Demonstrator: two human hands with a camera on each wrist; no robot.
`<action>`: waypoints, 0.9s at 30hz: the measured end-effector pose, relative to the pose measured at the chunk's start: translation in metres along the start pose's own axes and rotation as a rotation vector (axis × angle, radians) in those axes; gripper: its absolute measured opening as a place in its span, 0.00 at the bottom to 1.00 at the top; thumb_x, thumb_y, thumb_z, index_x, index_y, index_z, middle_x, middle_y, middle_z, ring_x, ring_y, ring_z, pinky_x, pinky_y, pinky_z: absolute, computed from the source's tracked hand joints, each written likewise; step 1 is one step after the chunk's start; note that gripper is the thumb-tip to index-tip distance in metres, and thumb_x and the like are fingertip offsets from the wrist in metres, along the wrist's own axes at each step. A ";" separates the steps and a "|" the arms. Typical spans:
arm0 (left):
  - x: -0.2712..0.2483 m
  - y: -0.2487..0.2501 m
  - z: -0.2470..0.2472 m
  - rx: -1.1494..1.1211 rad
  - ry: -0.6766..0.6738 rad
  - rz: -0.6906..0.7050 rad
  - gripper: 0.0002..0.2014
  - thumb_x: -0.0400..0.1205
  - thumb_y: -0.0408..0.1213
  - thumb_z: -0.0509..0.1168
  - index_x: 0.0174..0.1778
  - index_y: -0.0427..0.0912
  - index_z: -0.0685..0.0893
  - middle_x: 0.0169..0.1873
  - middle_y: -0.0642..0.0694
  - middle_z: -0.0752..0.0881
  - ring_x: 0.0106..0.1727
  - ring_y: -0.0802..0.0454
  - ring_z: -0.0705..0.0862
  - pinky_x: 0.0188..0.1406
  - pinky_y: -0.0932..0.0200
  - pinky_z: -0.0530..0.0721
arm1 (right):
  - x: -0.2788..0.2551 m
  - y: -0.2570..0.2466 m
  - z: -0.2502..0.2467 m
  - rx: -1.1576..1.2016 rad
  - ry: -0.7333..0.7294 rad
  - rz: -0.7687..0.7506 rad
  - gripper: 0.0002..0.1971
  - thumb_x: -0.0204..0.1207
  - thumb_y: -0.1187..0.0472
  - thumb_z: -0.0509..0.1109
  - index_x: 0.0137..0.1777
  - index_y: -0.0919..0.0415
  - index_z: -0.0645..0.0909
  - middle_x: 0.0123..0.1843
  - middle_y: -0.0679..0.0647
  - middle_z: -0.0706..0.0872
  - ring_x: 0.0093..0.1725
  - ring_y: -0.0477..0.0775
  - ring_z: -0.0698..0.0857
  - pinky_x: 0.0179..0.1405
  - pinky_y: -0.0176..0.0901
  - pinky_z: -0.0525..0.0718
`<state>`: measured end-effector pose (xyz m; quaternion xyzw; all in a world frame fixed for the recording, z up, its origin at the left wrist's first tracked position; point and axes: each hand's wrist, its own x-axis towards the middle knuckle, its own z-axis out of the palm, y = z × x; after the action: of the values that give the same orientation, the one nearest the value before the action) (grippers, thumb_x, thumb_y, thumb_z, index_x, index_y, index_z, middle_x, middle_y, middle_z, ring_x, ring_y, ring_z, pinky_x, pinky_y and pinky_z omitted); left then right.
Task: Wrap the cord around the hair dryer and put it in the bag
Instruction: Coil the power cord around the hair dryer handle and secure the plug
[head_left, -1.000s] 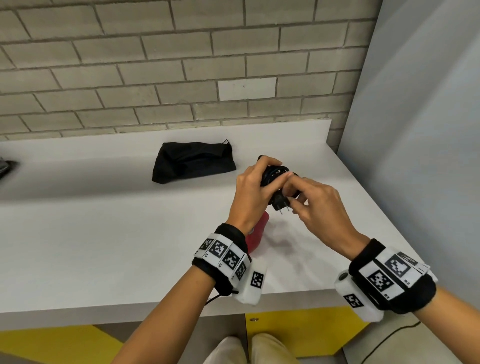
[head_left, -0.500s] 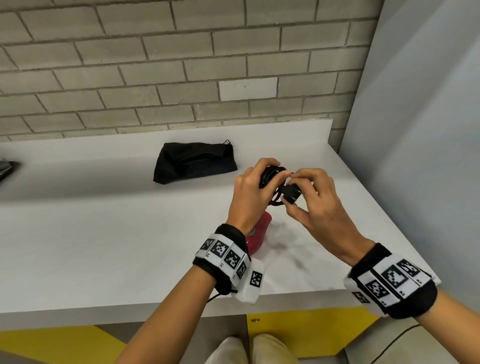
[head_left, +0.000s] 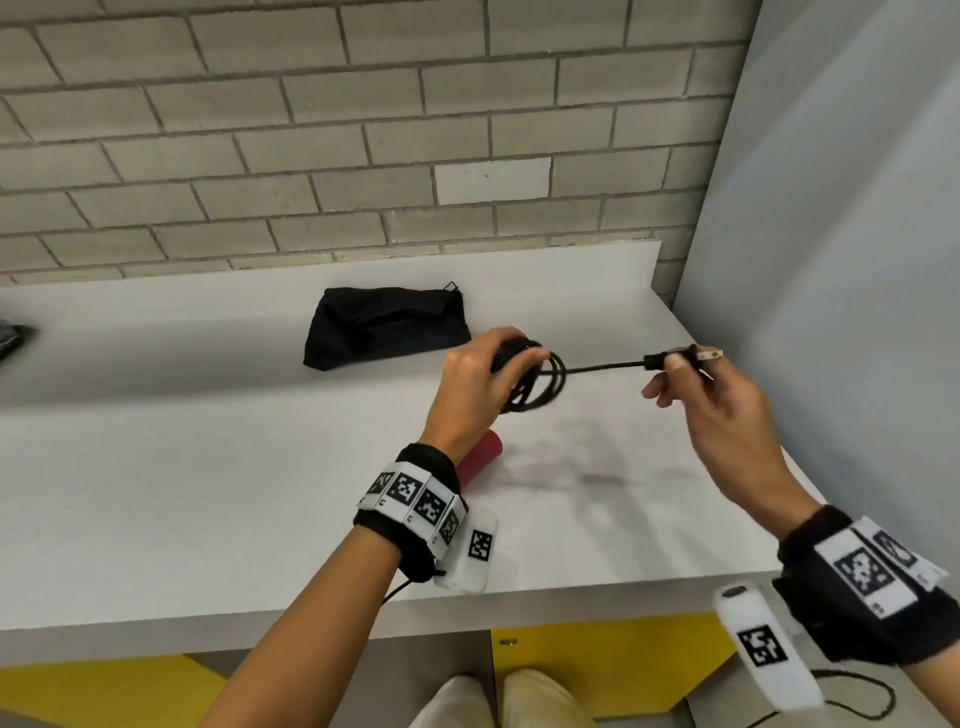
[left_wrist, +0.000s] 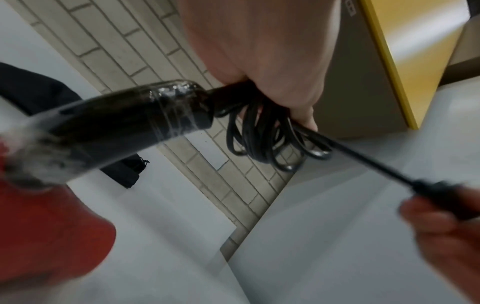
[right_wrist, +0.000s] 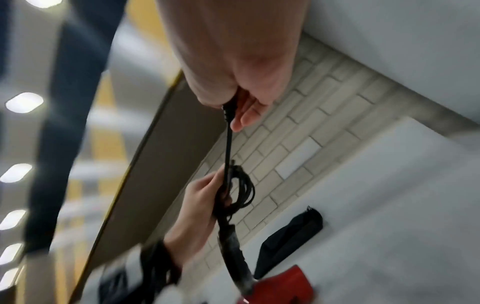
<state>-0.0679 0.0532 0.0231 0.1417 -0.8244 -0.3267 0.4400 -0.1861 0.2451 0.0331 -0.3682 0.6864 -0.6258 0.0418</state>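
In the head view a black bag (head_left: 384, 326) lay flat on the white counter (head_left: 156, 493) at centre frame, below the brick wall (head_left: 311, 130). Just right of it, the left hand (head_left: 475, 387) curled round the dryer (head_left: 480, 462) at its black handle, with loops of cord (head_left: 540, 384) bunched under the fingers. The dryer's long axis slanted from the hand down toward the lower left, red barrel end lowest, close above the counter. From the loops a straight run of cord stretched rightward, nearly level, to the plug (head_left: 670, 359). The right hand (head_left: 711, 405), right of centre, pinched the plug between thumb and forefinger, prongs pointing right, its other fingers loosely curled.
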 end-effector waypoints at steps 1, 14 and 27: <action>-0.003 0.003 0.001 -0.027 -0.048 0.010 0.12 0.78 0.41 0.72 0.48 0.35 0.87 0.40 0.47 0.89 0.41 0.58 0.85 0.43 0.70 0.79 | 0.008 0.008 0.000 0.068 0.012 0.096 0.09 0.83 0.53 0.61 0.46 0.53 0.81 0.37 0.45 0.89 0.40 0.47 0.85 0.49 0.44 0.81; 0.005 0.027 0.000 -0.350 -0.262 -0.144 0.08 0.78 0.35 0.71 0.50 0.37 0.89 0.41 0.48 0.90 0.44 0.61 0.88 0.50 0.64 0.83 | 0.058 0.000 0.049 0.376 -0.395 0.507 0.08 0.79 0.62 0.67 0.40 0.63 0.82 0.37 0.57 0.85 0.39 0.51 0.82 0.50 0.47 0.76; -0.002 0.027 0.000 -0.164 -0.293 0.080 0.09 0.77 0.38 0.72 0.50 0.39 0.89 0.37 0.55 0.82 0.42 0.61 0.80 0.47 0.70 0.74 | 0.063 -0.009 0.027 0.161 -0.769 0.568 0.12 0.81 0.69 0.60 0.60 0.73 0.79 0.32 0.53 0.76 0.28 0.43 0.71 0.39 0.39 0.70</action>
<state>-0.0653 0.0747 0.0398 0.0232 -0.8552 -0.3923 0.3381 -0.2135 0.1883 0.0604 -0.3663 0.6439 -0.4595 0.4900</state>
